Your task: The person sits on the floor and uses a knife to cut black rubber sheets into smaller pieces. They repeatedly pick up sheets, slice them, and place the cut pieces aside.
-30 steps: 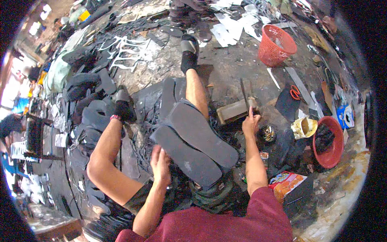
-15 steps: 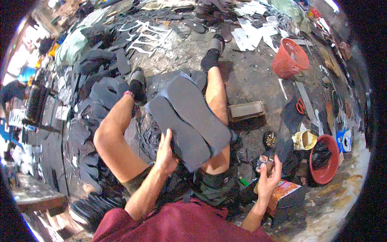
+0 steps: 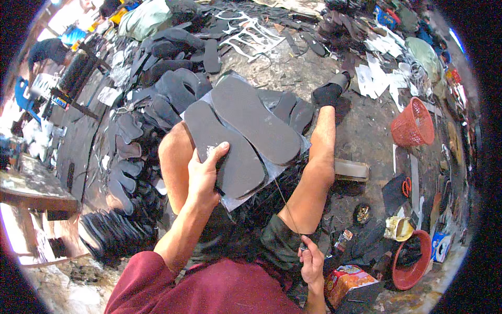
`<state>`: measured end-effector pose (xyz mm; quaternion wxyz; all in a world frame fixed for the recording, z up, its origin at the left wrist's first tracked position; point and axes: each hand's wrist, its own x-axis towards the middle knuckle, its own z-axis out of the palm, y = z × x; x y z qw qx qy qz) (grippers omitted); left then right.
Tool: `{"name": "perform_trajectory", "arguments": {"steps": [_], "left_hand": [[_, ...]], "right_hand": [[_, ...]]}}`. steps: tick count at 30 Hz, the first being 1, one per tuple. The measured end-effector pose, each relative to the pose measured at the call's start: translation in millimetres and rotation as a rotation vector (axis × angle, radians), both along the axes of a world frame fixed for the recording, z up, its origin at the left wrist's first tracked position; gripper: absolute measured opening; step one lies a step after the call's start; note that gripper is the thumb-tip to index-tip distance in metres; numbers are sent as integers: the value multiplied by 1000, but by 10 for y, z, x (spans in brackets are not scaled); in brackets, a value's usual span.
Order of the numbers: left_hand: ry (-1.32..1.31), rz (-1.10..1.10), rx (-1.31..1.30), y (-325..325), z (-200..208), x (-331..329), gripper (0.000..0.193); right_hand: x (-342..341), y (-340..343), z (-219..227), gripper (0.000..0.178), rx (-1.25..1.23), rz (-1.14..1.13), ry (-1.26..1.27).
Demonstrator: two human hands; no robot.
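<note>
My left hand (image 3: 204, 175) grips the near edge of a pale-backed sheet with its thumb on top. Two dark grey sole-shaped pieces, a left sole (image 3: 222, 152) and a right sole (image 3: 256, 120), lie side by side on that sheet above my lap. Down at my right thigh, my right hand (image 3: 312, 261) is closed around the end of a thin dark strand (image 3: 286, 201). The strand runs up to the sheet's lower right edge; whether it is a wire, a thread or a slim rod I cannot tell.
Dark sole pieces (image 3: 178, 86) lie heaped at the left. On the right are a red basket (image 3: 413, 125), a red tub (image 3: 415, 277), a yellowish container (image 3: 399, 228), red-handled scissors (image 3: 407, 187) and a small box (image 3: 343, 239). A wooden bench (image 3: 36, 191) stands at the left edge.
My view has shifted. The right hand has moved away from the small box to beside my thigh and now holds the thin strand. The left hand keeps hold of the sheet.
</note>
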<state>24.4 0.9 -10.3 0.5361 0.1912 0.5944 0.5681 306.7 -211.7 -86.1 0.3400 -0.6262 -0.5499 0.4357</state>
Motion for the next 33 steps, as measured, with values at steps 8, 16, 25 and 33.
{"name": "perform_trajectory", "arguments": {"steps": [8,16,25,33], "left_hand": [[46,-95,-34,-172,-44,8,61],[160,-194,-82,-281,-80,-30,72],[82,-172,-75,-286,-135,-193,64],[1,-216,-78,-369,-173,-246,65]], "right_hand": [[-286,398,98,28,196,63,-122],[-729,927,-268,14,474,89,-144],[-555,1048,-545,46,502,314,-371],[-991,1410,-704,50,-141,67,398]]}}
